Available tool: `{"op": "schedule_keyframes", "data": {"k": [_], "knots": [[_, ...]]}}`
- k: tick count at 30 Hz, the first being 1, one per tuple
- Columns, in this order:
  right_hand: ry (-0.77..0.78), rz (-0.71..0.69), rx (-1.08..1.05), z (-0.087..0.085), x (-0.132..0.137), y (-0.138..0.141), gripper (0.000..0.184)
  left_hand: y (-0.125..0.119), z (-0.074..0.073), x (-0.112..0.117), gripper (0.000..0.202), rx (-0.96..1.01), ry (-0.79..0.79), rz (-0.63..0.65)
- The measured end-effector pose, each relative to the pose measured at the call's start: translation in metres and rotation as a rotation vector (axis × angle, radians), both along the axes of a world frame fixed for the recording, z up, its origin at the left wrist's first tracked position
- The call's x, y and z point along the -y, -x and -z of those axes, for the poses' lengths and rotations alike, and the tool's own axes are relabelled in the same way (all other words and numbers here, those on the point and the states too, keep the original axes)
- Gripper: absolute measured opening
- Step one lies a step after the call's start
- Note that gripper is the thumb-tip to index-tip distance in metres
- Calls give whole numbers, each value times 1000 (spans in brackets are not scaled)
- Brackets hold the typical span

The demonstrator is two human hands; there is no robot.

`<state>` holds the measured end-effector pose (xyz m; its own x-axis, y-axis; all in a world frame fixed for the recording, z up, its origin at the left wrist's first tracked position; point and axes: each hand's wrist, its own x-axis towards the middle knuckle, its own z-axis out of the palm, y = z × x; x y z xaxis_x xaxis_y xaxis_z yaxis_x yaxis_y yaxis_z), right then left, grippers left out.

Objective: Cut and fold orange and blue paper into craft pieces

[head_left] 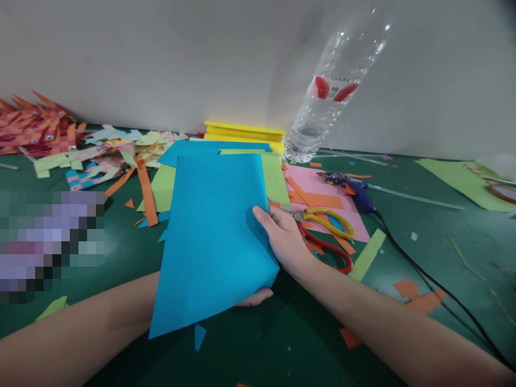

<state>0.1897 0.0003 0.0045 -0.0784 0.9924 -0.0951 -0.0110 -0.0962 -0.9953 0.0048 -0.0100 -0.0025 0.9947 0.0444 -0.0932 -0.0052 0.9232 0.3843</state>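
Observation:
A sheet of blue paper is held up in front of me, its lower right corner bent. My right hand grips its right edge, thumb on the front and the other fingers partly hidden. My left hand reaches behind the sheet and holds it from below; only some fingers show past the lower edge. Just right of my right hand lie scissors with one yellow handle and one red handle. Behind the held sheet are more blue paper and light green paper.
A clear plastic bottle leans against the wall, near folded yellow paper. A blue glue gun with a black cord lies on pink paper. Woven paper pieces and orange paper fish lie left; scraps litter the green table.

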Motion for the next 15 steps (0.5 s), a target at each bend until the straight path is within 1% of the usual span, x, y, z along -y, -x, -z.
{"op": "schedule_keyframes", "data": {"k": [8,12,15], "knots": [[-20,0,38,-1,0,0,33,3,2,-1,51,-7,-47,19],[-5,-6,28,-1,0,0,34,4,2,-2,58,53,-26,26],[-7,-10,25,-1,0,0,33,5,1,-2,55,-15,25,17]]}}
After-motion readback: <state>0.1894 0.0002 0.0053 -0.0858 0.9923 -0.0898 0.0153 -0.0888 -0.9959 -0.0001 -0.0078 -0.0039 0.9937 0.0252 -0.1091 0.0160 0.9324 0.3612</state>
